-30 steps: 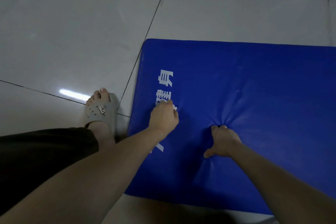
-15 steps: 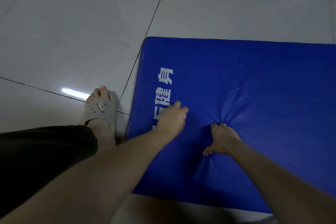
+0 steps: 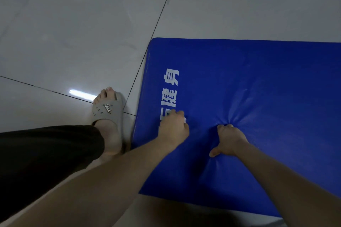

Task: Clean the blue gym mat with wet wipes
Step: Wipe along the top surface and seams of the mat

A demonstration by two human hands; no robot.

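Blue gym mat [image 3: 258,79] — flat on tiled floor [image 3: 73,24]. Left hand [image 3: 174,128] on mat's white lettering [image 3: 170,96], clenched round wet wipe [image 3: 185,120], 1 white sliver showing. Right hand [image 3: 229,139] beside it on mat — fingers curled, denting the cover, grasping nothing.

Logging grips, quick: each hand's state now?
Left hand: grips small white wet wipe on blue padded gym mat.
Right hand: fingers curled, pressing mat, holding nothing.

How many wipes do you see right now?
1. The wipe is gripped in the left hand on the mat, beside the white lettering; only a white corner shows. The right hand presses the mat with none visible; more could be hidden.
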